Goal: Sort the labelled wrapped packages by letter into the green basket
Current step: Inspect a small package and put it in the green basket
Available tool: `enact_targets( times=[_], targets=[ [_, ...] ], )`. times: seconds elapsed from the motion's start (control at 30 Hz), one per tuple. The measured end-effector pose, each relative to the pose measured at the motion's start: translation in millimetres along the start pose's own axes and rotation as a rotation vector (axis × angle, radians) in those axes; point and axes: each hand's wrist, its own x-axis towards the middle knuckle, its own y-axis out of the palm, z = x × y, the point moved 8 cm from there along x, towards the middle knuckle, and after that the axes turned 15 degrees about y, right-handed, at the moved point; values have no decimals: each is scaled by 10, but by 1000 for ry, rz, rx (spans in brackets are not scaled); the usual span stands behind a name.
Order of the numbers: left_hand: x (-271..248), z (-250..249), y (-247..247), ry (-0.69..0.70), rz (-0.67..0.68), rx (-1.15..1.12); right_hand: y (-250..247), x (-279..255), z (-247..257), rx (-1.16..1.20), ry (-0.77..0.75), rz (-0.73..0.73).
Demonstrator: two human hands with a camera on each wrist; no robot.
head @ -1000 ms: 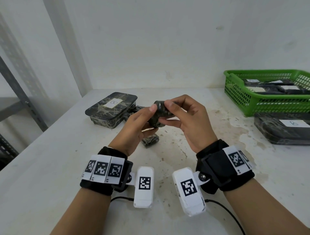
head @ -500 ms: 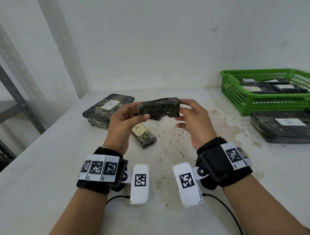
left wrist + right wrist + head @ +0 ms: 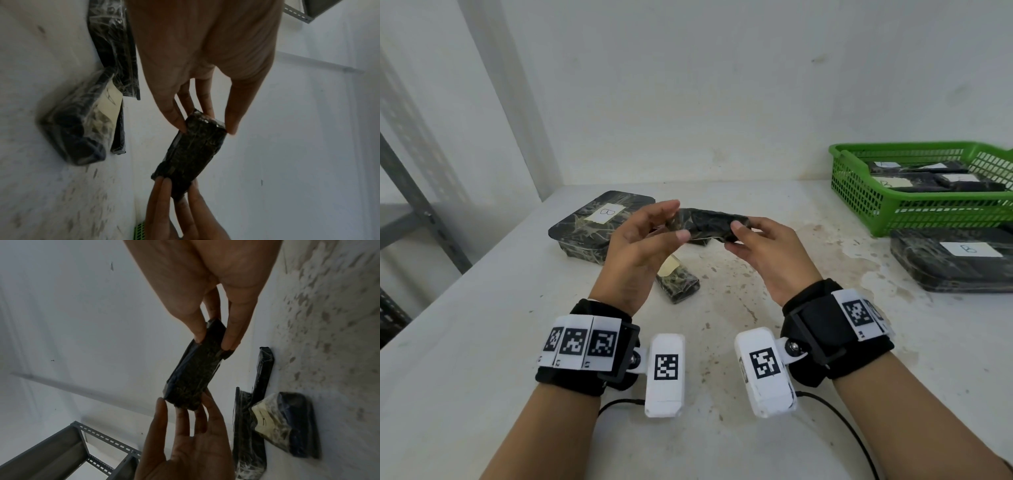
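A small dark wrapped package (image 3: 709, 224) hangs level above the table, and both hands hold it by its ends. My left hand (image 3: 676, 221) pinches the left end between thumb and fingertips. My right hand (image 3: 736, 236) pinches the right end. No label shows on the package (image 3: 191, 155) (image 3: 195, 369) in any view. The green basket (image 3: 866, 205) stands at the far right and holds several labelled dark packages. Under my left hand, a small package with a pale label (image 3: 678, 277) lies on the table.
A large flat package labelled B (image 3: 599, 219) lies at the back left. Another large one labelled B (image 3: 955, 260) sits in front of the basket. The white table (image 3: 482, 342) is stained in the middle. A grey metal rack (image 3: 414, 212) stands to the left.
The package has been turned from end-on between my hands to lying lengthwise and flatter, with one hand at each end. The small labelled package on the table has come into view.
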Motion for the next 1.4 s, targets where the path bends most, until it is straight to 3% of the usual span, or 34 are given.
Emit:
enact_targets(
  times=[0.1, 0.23, 0.4, 0.5, 0.73, 0.87, 1.1, 1.27, 1.4],
  targets=[
    [-15, 8, 27, -26, -2, -66, 40, -9, 4, 26, -8, 54],
    [-41, 37, 62, -72, 27, -70, 18, 12, 20, -10, -62, 24],
    [-28, -46, 50, 22, -41, -51, -6, -28, 43, -124, -51, -29],
    [-16, -45, -40, 51, -93, 53, -5, -124, 151, -160, -144, -83],
    [-60, 12, 31, 4, -21, 146, 314, -260, 135, -253, -185, 175],
    [-77, 3, 100, -28, 27, 112, 267, -208, 143, -222, -223, 174],
    [-71, -20, 60, 12, -18, 149, 338, -215, 163, -218, -257, 264],
    [-74, -38, 97, 2, -14, 83, 313, -249, 227, -240, -368, 212],
    [-71, -69, 73, 29, -31, 110, 333, -248, 220, -253, -346, 222]
  ],
)
